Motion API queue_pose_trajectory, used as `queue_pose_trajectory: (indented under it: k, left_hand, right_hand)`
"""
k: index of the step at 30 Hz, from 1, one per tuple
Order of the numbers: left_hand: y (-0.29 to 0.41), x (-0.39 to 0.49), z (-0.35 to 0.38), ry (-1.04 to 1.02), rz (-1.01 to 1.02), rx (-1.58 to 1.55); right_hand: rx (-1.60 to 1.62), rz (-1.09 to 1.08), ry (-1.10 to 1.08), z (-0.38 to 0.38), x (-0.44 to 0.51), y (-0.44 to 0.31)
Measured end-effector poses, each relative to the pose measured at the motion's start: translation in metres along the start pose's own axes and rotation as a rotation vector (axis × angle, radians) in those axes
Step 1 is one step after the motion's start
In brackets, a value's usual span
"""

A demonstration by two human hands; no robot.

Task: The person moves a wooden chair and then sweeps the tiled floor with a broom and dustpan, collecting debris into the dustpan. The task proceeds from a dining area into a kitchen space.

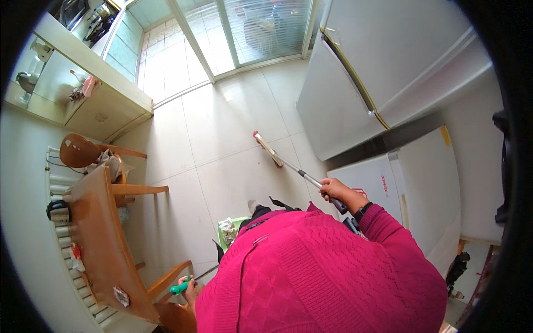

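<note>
My right hand [332,190] grips the grey metal pole [310,177] of a floor broom or mop near its dark end grip. Its narrow beige head [268,150], red at the far tip, rests on the tiled floor ahead of me. My left hand [190,289], low at the left, is closed around a green handle [180,288] with a thin metal shaft. That shaft passes behind my body. Beside my foot, a light green dustpan or bin [222,228] holds crumpled white tissue [228,227]; my body hides part of it and any link to the shaft.
To the right stand a large refrigerator [345,95] and a lower white appliance [362,170]. A wooden table [93,233] and chairs [125,189] line the left, before a white radiator [62,239]. A cabinet [108,112] and glass sliding doors [237,37] lie ahead.
</note>
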State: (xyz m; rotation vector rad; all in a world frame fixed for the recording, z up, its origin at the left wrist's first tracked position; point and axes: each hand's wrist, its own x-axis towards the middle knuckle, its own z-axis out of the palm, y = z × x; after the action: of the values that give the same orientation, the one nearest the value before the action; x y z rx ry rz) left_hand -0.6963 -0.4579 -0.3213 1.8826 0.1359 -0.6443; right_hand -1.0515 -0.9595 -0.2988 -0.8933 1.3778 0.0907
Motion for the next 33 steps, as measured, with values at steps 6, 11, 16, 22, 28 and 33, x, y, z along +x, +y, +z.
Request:
queue_pose_trajectory:
  k: [6, 11, 16, 22, 28, 33]
  left_hand:
    - [0.036, 0.053, 0.036, -0.052, -0.041, 0.042]
    - [0.071, 0.087, 0.067, -0.030, -0.051, 0.050]
    - [0.104, 0.101, 0.105, 0.046, -0.080, 0.048]
    - [0.149, 0.105, 0.144, 0.149, -0.129, 0.062]
    - [0.170, 0.106, 0.163, 0.183, -0.167, 0.071]
    - [0.169, 0.115, 0.153, 0.110, -0.168, 0.055]
  right_hand:
    - [-0.118, -0.201, 0.198, 0.008, 0.048, -0.060]
    - [-0.252, -0.276, 0.299, -0.013, 0.112, -0.137]
    - [-0.363, -0.310, 0.403, -0.048, 0.202, -0.231]
    - [-0.512, -0.231, 0.518, -0.078, 0.327, -0.306]
    - [-0.628, -0.185, 0.442, -0.050, 0.359, -0.284]
    - [-0.691, -0.151, 0.297, -0.003, 0.264, -0.222]
